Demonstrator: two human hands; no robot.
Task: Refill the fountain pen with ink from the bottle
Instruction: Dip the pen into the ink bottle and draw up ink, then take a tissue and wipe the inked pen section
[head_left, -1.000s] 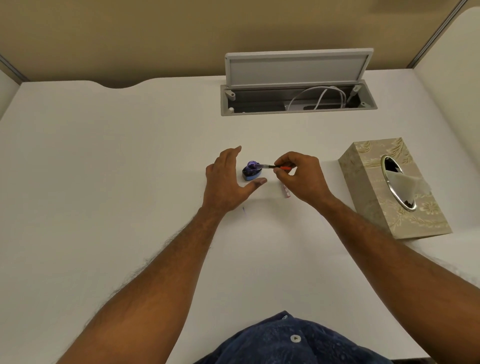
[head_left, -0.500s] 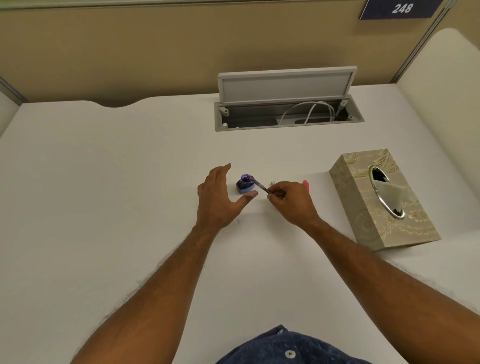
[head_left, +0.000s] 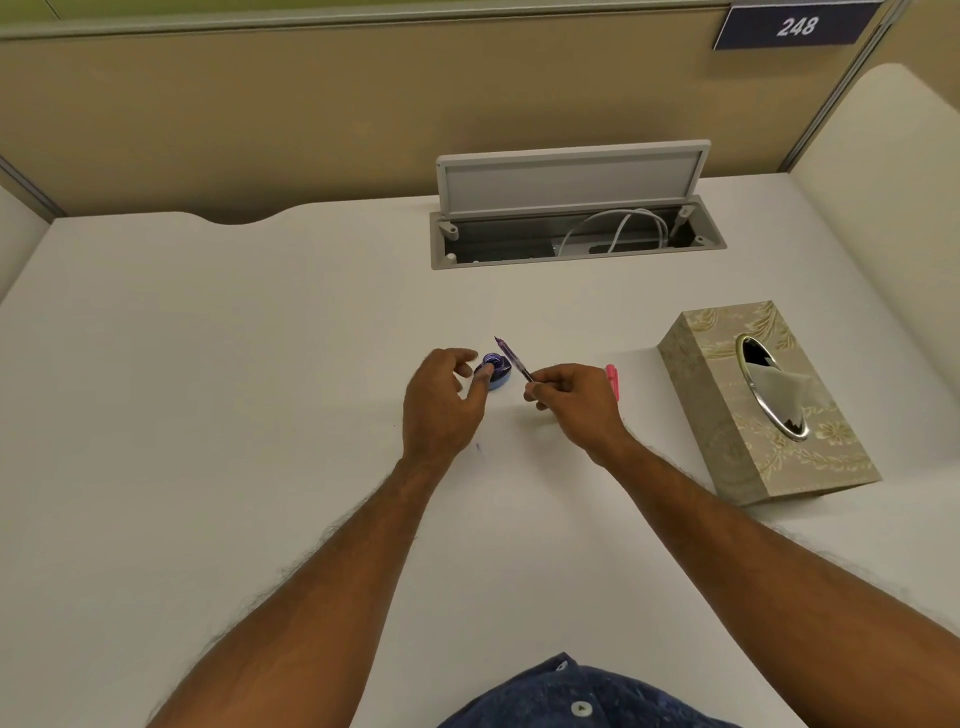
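A small round ink bottle (head_left: 500, 367), purple glass on a blue base, is set on the smooth white tabletop (head_left: 208, 415). A patterned tissue box (head_left: 727, 415) stands well right of it, and a pink piece (head_left: 613, 378) lies between. The left hand (head_left: 441, 405) is held loosely open, with the thumb touching the bottle. The slender fountain pen (head_left: 514, 361), slanted just beside the bottle, is pinched by the fingers (head_left: 537, 388) of the right hand (head_left: 574, 402).

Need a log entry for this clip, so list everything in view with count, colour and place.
ink bottle: one, blue-purple, desk centre
pen: one, purple, in right hand
pink pen part: one, pink, desk, behind right hand
tissue box: one, beige patterned, desk right
cable tray: one, grey, lid up, desk rear
cable: one loop, white, inside tray
number sign: one, dark blue, top right
desk: one, white
shirt: one, dark blue, bottom edge
left hand: one, at the ink bottle
right hand: one, holding the pen
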